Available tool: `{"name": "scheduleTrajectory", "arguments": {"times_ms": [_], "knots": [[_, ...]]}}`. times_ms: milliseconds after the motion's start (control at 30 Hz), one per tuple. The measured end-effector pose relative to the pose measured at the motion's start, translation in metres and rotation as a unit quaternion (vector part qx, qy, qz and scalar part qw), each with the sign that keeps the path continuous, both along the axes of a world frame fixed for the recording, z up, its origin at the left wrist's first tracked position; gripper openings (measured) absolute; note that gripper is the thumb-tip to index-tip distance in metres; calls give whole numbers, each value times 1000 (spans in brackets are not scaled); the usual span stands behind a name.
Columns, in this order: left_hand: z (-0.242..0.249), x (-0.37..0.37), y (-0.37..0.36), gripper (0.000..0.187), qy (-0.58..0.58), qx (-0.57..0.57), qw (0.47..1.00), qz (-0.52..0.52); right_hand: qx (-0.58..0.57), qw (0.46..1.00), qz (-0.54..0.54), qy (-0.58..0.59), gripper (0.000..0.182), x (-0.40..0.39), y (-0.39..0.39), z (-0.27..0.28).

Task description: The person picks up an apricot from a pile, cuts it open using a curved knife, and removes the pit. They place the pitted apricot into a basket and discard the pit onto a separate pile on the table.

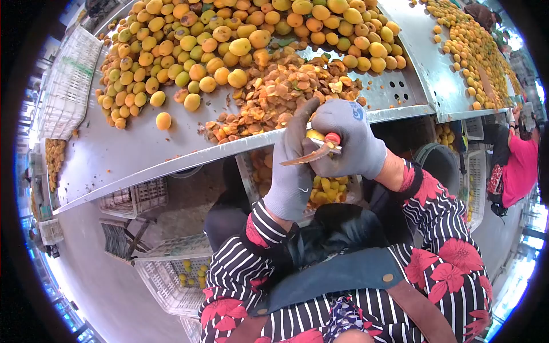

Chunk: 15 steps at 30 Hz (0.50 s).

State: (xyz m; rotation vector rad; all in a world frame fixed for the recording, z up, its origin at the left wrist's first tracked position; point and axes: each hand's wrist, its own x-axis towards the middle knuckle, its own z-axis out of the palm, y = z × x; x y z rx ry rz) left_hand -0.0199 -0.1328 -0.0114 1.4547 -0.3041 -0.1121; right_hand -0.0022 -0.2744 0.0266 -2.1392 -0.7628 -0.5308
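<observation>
Both hands wear grey gloves and meet just in front of the metal table's edge. My left hand point(293, 166) is closed around a yellow-orange fruit point(314, 135), of which only a part shows. Wrapped round a small knife point(329, 146) with a red part and a curved brownish piece is my right hand point(347, 137), pressed against the fruit. Behind the hands a heap of orange-brown fruit pieces point(286, 86) lies on the table point(137, 154). Whole yellow and orange fruits point(189, 51) are piled beyond it.
Below the hands, a crate holds yellow fruit halves point(329, 190). White crates point(171, 280) stand at lower left, near a folding stool point(123, 237). A dark bucket point(440, 163) is at right. Farther right, a person in pink point(520, 171) sits by another fruit-covered table point(446, 74).
</observation>
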Motion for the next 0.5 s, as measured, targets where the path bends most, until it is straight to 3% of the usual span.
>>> {"name": "scheduleTrajectory", "arguments": {"times_ms": [100, 167, 200, 267, 300, 367, 400, 500], "knots": [[1, -4, 2, 51, 48, -76, 995, -31, -44, 998, 30, 13, 25, -1, -3, 8], [10, -9, 2, 56, 167, -166, 971, -31, -38, 999, 29, -20, 27, -1, -2, 13], [12, -9, 2, 56, 169, -167, 971, -31, -39, 999, 28, -18, 27, -1, -3, 13], [14, -7, 4, 63, 139, -47, 987, -68, -67, 997, 30, -33, 27, -1, -6, 12], [15, -8, 4, 63, 142, -49, 986, -70, -69, 997, 28, -29, 27, -3, -7, 13], [16, -9, 7, 64, 65, 28, 994, -85, -93, 995, 39, -22, 28, -6, -9, 16], [16, -11, 9, 57, -15, 134, 989, -62, -95, 995, 37, -20, 28, -8, -10, 16], [4, -12, 9, 55, -6, 127, 989, -75, -118, 992, 42, -22, 29, -10, -11, 18]]}}
